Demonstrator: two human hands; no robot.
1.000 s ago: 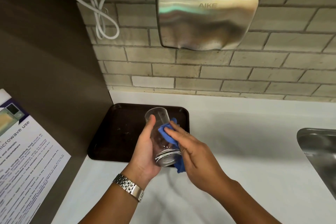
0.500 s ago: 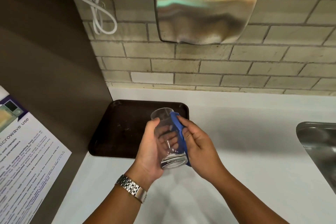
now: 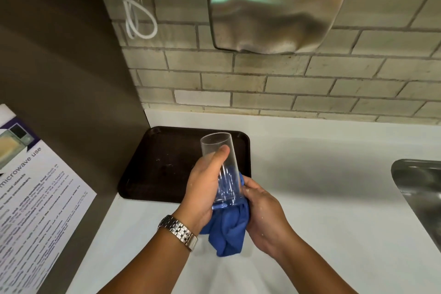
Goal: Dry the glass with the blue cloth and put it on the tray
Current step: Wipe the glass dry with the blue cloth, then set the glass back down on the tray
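Note:
A clear glass is held tilted, its mouth pointing up and away, over the right part of the dark brown tray. My left hand grips its side, thumb across the wall near the rim. My right hand presses the blue cloth against the glass's base and lower right side. The cloth bunches under the base and hangs down between my wrists. The tray lies flat on the white counter with nothing on it.
A steel hand dryer hangs on the tiled wall above. A brown side panel with a printed notice stands at the left. A steel sink is at the right edge. A white cable loops on the wall.
The cloth has slid from the glass's upper right side down to its base and now hangs below. The glass has tilted more upright, and my right hand moved lower.

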